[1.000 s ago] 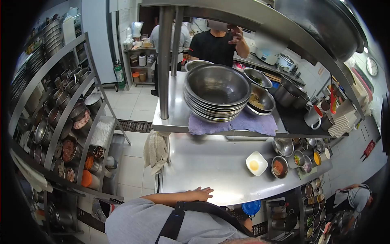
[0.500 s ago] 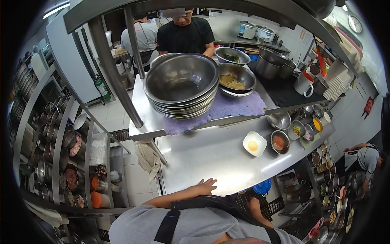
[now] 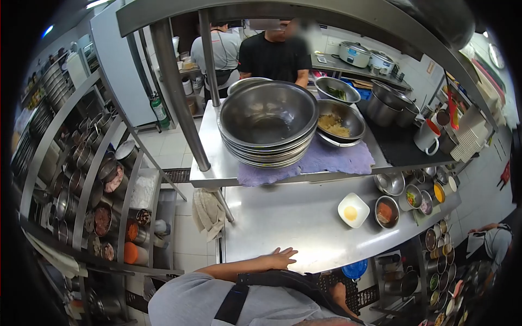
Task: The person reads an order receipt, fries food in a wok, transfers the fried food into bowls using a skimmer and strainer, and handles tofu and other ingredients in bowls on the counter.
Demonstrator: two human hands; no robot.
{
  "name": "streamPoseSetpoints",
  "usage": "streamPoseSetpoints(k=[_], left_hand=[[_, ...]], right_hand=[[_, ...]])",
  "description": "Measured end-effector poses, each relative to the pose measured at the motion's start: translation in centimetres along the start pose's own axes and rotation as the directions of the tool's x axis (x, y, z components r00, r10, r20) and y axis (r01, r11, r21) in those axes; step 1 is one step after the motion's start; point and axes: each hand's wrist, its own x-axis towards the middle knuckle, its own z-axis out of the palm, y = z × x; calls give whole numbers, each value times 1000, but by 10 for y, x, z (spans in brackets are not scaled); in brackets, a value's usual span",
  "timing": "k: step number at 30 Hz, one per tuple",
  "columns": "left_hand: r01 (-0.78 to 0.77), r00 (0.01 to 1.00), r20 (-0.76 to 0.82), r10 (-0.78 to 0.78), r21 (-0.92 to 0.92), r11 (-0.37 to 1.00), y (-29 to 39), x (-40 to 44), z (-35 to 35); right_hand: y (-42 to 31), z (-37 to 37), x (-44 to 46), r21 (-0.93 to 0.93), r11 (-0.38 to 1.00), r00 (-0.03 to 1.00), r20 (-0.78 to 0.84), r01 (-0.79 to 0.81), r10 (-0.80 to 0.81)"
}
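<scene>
My left hand (image 3: 279, 259) rests palm down at the near edge of the steel counter (image 3: 277, 223), its fingers spread and holding nothing. Low beside my body is my right hand (image 3: 339, 294), partly cut off by the dark apron; its fingers cannot be made out. Further along the counter sits a square white bowl (image 3: 343, 204) with something round and yellow in it. Right of that bowl is a small metal bowl (image 3: 396, 216) holding an orange-red food. Neither hand touches these bowls.
A raised shelf carries stacked metal bowls (image 3: 266, 117) on a purple cloth (image 3: 342, 161). Several small containers (image 3: 413, 195) line the counter's right end. A beige towel (image 3: 208, 212) hangs at the left. Across the shelf stands a person in black (image 3: 274, 60); racks of pots flank both sides.
The camera view has shifted, so shelf and bowls appear further right and slightly lower. My left hand stays spread on the counter. My right hand appears lower and less visible.
</scene>
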Motion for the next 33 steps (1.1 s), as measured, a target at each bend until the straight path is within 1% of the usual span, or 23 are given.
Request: streamPoseSetpoints(k=[1, 2, 4, 5, 7, 10, 13, 14, 16, 19, 23, 28, 31, 32, 33], left_hand=[[2, 1000, 3, -2, 5, 1000, 1, 0, 0], [4, 1000, 7, -4, 12, 1000, 0, 0, 0], [7, 1000, -5, -7, 12, 1000, -1, 1, 2], [7, 1000, -9, -7, 16, 1000, -1, 1, 3], [5, 1000, -21, -5, 13, 1000, -3, 2, 5], [-1, 999, -36, 1, 4, 1000, -5, 3, 8], [0, 999, -41, 0, -11, 1000, -5, 4, 9], [3, 999, -41, -3, -21, 1000, -5, 4, 9], [3, 999, -42, -3, -21, 1000, -5, 3, 8], [2, 999, -42, -3, -21, 1000, -4, 2, 7], [2, 999, -49, -2, -14, 1000, -5, 2, 8], [10, 999, -40, -9, 10, 1000, -5, 4, 9], [16, 999, -39, -16, 18, 1000, -3, 1, 7], [19, 999, -40, -18, 15, 1000, -2, 1, 6], [18, 999, -40, -17, 16, 1000, -3, 2, 7]], right_hand=[[-6, -1, 3, -41, 997, 998, 24, -64, 65], [-10, -4, 5, -47, 997, 998, 21, -57, 58], [-25, -20, 0, -18, 986, 986, 23, 164, -163], [-29, -25, -2, -23, 985, 985, 21, 171, -170], [-34, -33, -3, 57, 989, 990, 23, 136, -138], [-28, -30, 2, -1, 987, 987, 22, 158, -158], [-33, -37, -5, -4, 985, 985, 27, 172, -172], [-28, -33, -3, -4, 985, 985, 25, 172, -172], [-15, -19, 1, -74, 984, 987, 14, 161, -160], [-10, -13, 0, -93, 979, 983, 1, 181, -182], [-22, -28, -13, -58, 983, 985, 10, 174, -174], [-25, -33, -17, -19, 995, 994, 28, 103, -103], [-26, -34, -18, -25, 997, 997, 31, 76, -75], [-26, -33, -18, -25, 997, 997, 30, 75, -75], [-25, -33, -19, -26, 993, 993, 7, 114, -114]])
